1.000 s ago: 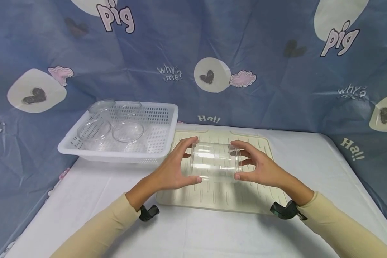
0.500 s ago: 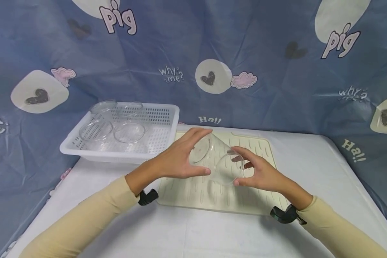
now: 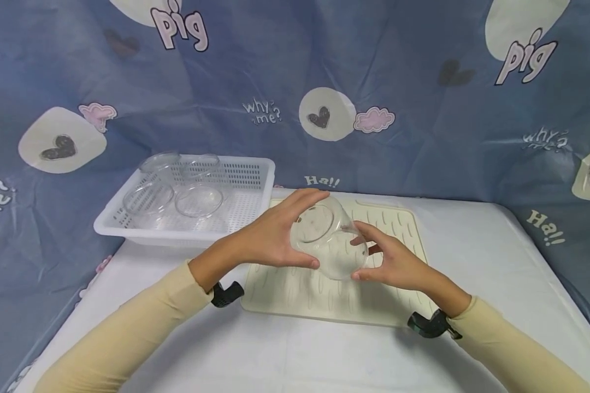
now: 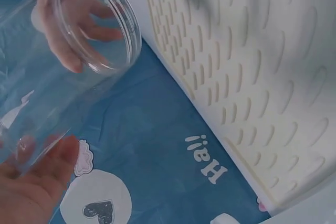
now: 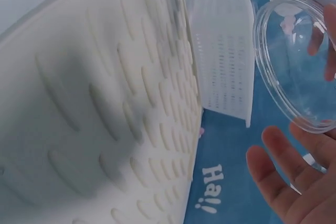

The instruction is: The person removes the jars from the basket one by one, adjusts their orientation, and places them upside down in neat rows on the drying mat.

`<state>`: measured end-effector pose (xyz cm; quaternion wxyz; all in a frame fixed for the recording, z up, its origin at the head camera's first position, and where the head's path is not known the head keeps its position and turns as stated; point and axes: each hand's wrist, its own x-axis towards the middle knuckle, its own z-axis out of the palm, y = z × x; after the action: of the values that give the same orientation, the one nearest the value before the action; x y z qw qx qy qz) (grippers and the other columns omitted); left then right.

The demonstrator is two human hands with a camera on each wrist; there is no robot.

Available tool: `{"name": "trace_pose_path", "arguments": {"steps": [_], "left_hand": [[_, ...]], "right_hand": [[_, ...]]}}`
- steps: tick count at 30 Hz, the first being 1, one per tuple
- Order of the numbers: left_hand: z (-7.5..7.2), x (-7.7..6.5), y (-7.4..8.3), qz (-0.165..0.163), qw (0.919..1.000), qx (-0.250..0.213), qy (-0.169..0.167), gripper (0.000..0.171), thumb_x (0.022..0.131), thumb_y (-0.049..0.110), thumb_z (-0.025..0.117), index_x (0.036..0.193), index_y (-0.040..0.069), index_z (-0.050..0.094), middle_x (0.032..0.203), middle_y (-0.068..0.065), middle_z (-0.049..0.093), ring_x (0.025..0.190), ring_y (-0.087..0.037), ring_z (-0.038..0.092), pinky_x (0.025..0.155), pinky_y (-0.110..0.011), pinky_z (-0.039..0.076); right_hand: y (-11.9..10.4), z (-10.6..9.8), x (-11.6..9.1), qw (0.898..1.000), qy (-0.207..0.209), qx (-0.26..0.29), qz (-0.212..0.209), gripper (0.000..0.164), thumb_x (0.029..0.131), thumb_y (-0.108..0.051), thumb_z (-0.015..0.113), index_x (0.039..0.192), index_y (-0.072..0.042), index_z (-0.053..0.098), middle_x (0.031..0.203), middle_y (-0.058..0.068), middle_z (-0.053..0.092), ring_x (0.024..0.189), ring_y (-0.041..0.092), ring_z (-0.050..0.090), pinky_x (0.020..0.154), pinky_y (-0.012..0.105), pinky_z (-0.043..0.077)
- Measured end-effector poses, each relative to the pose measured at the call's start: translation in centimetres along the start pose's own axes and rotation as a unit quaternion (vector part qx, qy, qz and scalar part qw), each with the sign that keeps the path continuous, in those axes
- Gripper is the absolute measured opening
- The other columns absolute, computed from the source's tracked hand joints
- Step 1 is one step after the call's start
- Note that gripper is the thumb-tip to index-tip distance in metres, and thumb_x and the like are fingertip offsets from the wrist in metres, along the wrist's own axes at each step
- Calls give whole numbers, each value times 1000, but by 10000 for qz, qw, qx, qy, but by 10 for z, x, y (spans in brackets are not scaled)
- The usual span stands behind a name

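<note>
Both hands hold a clear, see-through jar (image 3: 341, 256) above the cream ridged mat (image 3: 295, 297). My left hand (image 3: 275, 237) grips its base end, thumb below and fingers over the top. My right hand (image 3: 395, 259) holds the open rim end between thumb and fingers. The jar lies tilted, its open mouth toward the lower right in the head view. In the left wrist view the jar's rim (image 4: 134, 35) shows thick rings, with right-hand fingers visible through the wall. The right wrist view shows the same rim (image 5: 261, 51) close by right-hand fingertips (image 5: 260, 161).
A white slotted basket (image 3: 177, 234) stands at the back left, holding several clear round containers (image 3: 199, 202). It sits close to the mat's left edge. White cloth (image 3: 477, 256) covers the table, and a blue printed sheet (image 3: 423, 158) hangs behind.
The jar has turned from lying crosswise to tilted, its base swinging up and away, its mouth toward the person. The left hand has risen slightly with the base; the right hand stays near the rim.
</note>
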<state>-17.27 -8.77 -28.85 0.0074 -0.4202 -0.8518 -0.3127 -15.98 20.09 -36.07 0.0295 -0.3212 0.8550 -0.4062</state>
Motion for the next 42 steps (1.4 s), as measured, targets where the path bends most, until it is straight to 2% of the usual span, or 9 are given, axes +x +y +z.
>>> {"name": "trace_pose_path", "arguments": {"steps": [7,13,16,23,25,28,31,36,42], "left_hand": [[-6,5,2,124,9997,-90,210,105,70,36,88,154,15,30,155,-6,37,131,-24,50,107,-47,47],[-10,6,2,-24,9998,-20,188,104,70,38,88,154,19,31,155,-4,36,132,-23,50,108,-48,47],[-13,7,3,-87,9999,43,117,103,71,40,87,155,20,31,156,-4,35,132,-25,51,107,-47,47],[-33,8,7,-447,9979,461,80,104,71,45,86,156,23,30,157,-1,33,140,-23,44,111,-50,43],[-37,9,6,-515,9968,609,12,105,71,47,85,156,22,29,158,-1,32,143,-23,41,113,-51,41],[-41,10,5,-564,9962,652,-103,104,72,47,84,157,21,28,159,-3,31,144,-25,39,115,-51,39],[-44,11,4,-679,9954,650,-161,104,72,47,84,157,22,29,159,-2,31,144,-25,39,115,-51,39],[-49,12,2,-926,9930,697,-216,104,72,48,84,157,23,29,160,-1,29,145,-26,38,115,-53,38],[-56,14,-1,-1093,9903,791,-324,105,72,48,84,157,20,28,161,-4,29,146,-28,36,117,-53,35]], "right_hand": [[-2,5,9,9998,11,186,19,92,78,-22,85,153,-14,34,149,9,50,123,25,60,94,33,53],[-3,5,15,9996,-29,278,1,90,78,-21,85,152,-14,36,147,11,52,123,25,60,94,35,54],[0,1,12,9999,-139,97,-15,87,81,-22,83,153,-13,34,148,10,51,124,27,59,93,39,54],[22,-29,-14,9943,-46,-1050,179,76,88,-22,76,151,-9,37,148,14,50,125,36,57,91,50,53],[30,-39,-22,9868,-4,-1591,301,72,88,-22,76,148,-7,39,147,16,50,128,39,54,96,55,50],[42,-51,-31,9688,6,-2447,386,67,87,-21,76,143,-3,46,144,21,51,129,43,50,101,60,45],[54,-63,-40,9566,-8,-2880,443,60,85,-19,77,137,-1,52,140,25,52,128,47,48,102,63,42],[72,-75,-51,9568,-93,-2838,629,58,83,-18,78,133,2,55,139,29,50,127,51,47,101,66,40],[87,-73,-59,9691,-452,-2216,986,75,84,-33,78,141,2,46,149,33,37,135,55,34,103,71,33]]}}
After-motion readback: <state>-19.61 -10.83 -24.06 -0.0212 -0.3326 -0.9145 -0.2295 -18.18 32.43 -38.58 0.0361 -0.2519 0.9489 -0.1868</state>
